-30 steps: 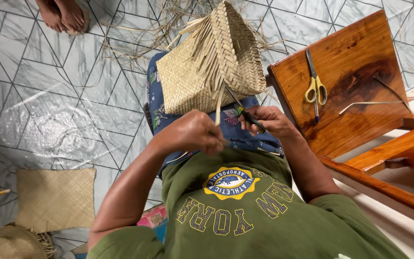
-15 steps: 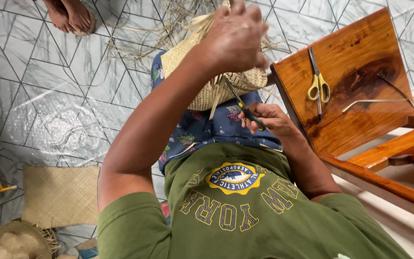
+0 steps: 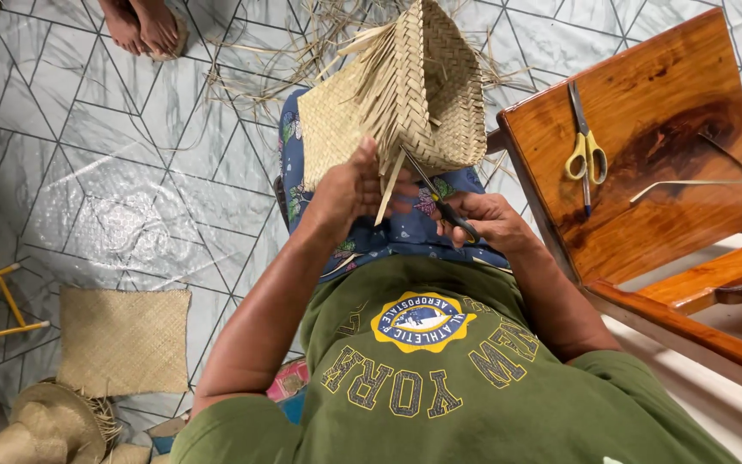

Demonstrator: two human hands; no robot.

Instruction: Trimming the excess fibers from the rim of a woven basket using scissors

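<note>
Since half a second ago, my left hand [image 3: 349,191] has come down from high over the weaving and now sits against the near edge of the woven basket [image 3: 405,94], fingers curled around a loose flat strip [image 3: 386,196] that hangs from it. That hand is closed on the strip as far as I can see.

My right hand [image 3: 483,222] is wrapped tight around a slim dark-handled tool [image 3: 440,202], its thin metal tip slanting up into the plaited wall. The basket rests on my lap, tilted, a boxy form of pale straw in a tight diagonal herringbone plait, with unwoven strips fanning out stiffly at one side.

To my right stands a glossy reddish wooden counter [image 3: 672,172] with dark grain swirls. On it lie yellow-handled scissors [image 3: 585,148], blades shut, and one long pale strip [image 3: 697,184], well apart from them.

Loose straw scraps litter the grey geometric-patterned tile floor [image 3: 113,172] beyond the basket. A flat square woven mat [image 3: 124,339] lies on it to my left, near a frayed straw hat [image 3: 49,430]. Another person's bare feet [image 3: 141,26] stand at the far edge.
</note>
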